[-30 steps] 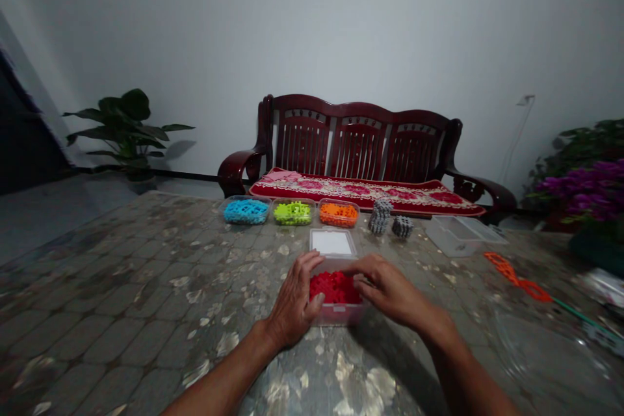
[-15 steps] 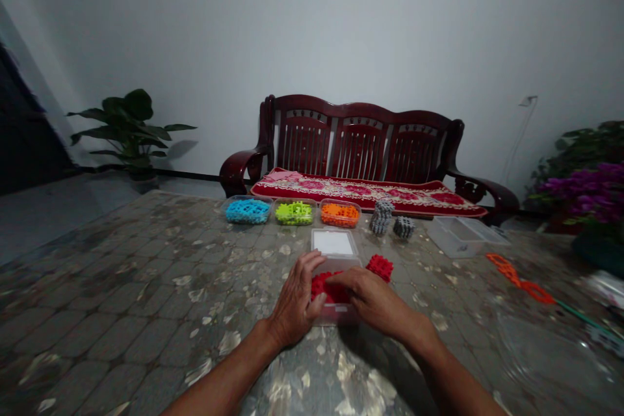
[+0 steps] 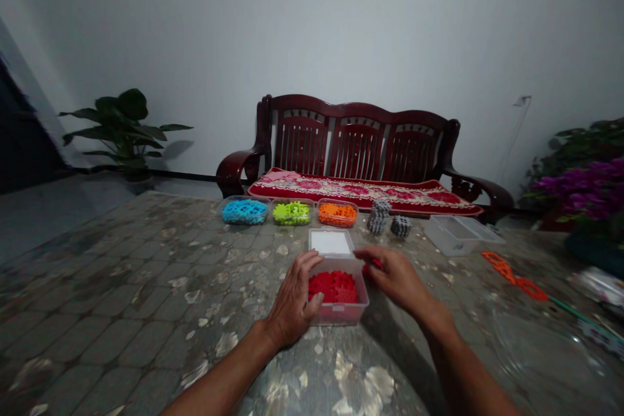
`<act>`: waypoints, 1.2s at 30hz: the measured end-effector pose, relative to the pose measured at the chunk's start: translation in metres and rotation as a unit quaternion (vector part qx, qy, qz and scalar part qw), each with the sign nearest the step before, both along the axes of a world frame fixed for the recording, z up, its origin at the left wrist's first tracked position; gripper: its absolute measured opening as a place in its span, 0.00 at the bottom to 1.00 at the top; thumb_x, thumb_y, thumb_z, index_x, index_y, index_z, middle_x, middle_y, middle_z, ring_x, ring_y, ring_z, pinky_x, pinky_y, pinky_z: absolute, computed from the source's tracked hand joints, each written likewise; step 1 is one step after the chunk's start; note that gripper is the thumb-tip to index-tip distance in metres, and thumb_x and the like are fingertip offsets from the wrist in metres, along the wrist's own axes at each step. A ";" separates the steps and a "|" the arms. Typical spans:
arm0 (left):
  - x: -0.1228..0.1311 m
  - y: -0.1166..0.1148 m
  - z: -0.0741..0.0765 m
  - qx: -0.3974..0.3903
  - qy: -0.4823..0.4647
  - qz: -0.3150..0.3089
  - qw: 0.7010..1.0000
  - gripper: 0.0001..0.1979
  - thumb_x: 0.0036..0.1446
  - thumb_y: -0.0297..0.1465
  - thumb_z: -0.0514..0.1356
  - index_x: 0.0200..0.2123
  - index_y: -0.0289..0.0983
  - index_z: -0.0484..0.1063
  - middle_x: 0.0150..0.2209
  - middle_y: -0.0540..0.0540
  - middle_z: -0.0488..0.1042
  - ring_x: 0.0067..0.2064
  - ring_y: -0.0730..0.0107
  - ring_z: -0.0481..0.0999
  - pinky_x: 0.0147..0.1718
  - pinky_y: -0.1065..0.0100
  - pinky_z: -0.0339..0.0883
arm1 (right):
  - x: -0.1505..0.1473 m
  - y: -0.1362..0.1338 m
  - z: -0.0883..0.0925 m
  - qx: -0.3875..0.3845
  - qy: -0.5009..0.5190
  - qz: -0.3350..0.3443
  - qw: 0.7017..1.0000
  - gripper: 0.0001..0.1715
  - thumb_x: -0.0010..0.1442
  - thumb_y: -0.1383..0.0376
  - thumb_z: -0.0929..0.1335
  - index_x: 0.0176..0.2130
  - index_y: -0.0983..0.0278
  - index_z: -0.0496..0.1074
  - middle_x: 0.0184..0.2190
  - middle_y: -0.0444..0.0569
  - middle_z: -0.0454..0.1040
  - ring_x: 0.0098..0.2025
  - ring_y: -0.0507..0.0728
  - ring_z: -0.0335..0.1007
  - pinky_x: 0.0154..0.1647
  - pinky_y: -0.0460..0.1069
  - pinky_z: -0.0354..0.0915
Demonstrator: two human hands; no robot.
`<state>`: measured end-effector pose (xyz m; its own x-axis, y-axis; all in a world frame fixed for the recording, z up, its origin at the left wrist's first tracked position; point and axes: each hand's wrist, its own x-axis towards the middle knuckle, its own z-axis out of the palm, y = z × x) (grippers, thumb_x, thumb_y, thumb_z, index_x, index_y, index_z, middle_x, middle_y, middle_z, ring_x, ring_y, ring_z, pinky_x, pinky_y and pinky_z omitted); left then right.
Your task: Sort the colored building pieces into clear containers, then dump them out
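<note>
Clasping the box (image 3: 341, 316) of red pieces (image 3: 336, 287) by its left side, the left hand (image 3: 293, 302) could slacken, letting it skid. Right of it, the right hand (image 3: 392, 276) curls over a red block (image 3: 376, 262), grip unclear; a brushing knuckle might topple that.

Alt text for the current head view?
A left hand holds an open, clear plastic box of red plastic pieces on a grey patterned table; the right hand partly hides more red plastic beside the box. Behind stand clear plastic tubs of blue, lime and orange pieces, and a maroon wooden bench.
</note>
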<state>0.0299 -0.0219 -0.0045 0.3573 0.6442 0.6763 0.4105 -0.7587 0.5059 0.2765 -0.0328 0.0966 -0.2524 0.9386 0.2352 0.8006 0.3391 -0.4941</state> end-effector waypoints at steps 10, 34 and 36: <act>-0.001 0.000 0.001 -0.008 0.014 -0.005 1.000 0.27 0.65 0.34 0.50 0.66 0.41 0.51 0.64 0.35 0.59 0.66 0.48 0.61 0.64 0.42 0.57 | 0.037 0.016 -0.020 -0.055 -0.177 -0.135 0.973 0.32 0.51 0.63 0.72 0.56 0.63 0.75 0.49 0.59 0.80 0.52 0.70 0.74 0.51 0.59 0.66; 0.000 -0.001 0.002 -0.005 0.019 -0.001 1.000 0.27 0.65 0.34 0.50 0.66 0.40 0.51 0.64 0.35 0.59 0.67 0.49 0.60 0.65 0.42 0.56 | -0.035 -0.006 -0.010 0.042 0.022 0.116 0.992 0.33 0.54 0.72 0.71 0.60 0.61 0.70 0.56 0.54 0.76 0.58 0.62 0.70 0.61 0.59 0.63; 0.000 -0.001 0.002 -0.003 0.017 -0.002 1.000 0.27 0.65 0.34 0.50 0.66 0.40 0.51 0.64 0.35 0.59 0.67 0.49 0.59 0.65 0.42 0.56 | -0.035 -0.001 -0.015 0.037 0.038 0.122 0.991 0.29 0.55 0.72 0.70 0.56 0.61 0.73 0.54 0.53 0.77 0.57 0.62 0.71 0.61 0.59 0.64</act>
